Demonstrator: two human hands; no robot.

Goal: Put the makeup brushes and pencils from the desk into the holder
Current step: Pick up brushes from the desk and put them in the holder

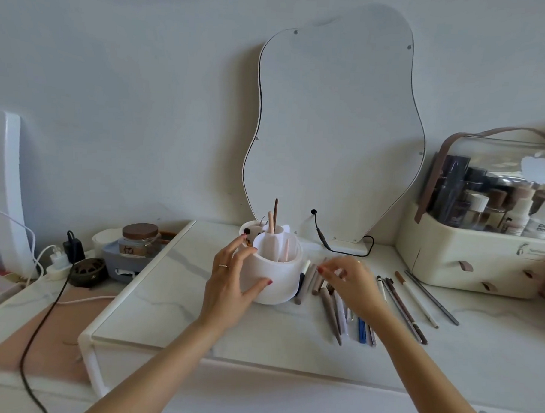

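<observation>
A round white holder (pixel 277 276) with inner compartments stands on the marble desk top (pixel 167 295), with a few brushes and pencils upright in it. My left hand (pixel 230 282) grips its left side, thumb on the front wall. My right hand (pixel 350 284) hovers just right of the holder over a pile of brushes and pencils (pixel 335 309), fingers curled; whether they pinch one is not clear. Several more slim pencils (pixel 417 303) lie fanned out further right.
A wavy mirror (pixel 334 131) leans on the wall behind the holder, its black cable (pixel 332 246) on the desk. A cream cosmetics case (pixel 481 256) stands at right. Left, lower, sit a jar (pixel 140 239), chargers and cords.
</observation>
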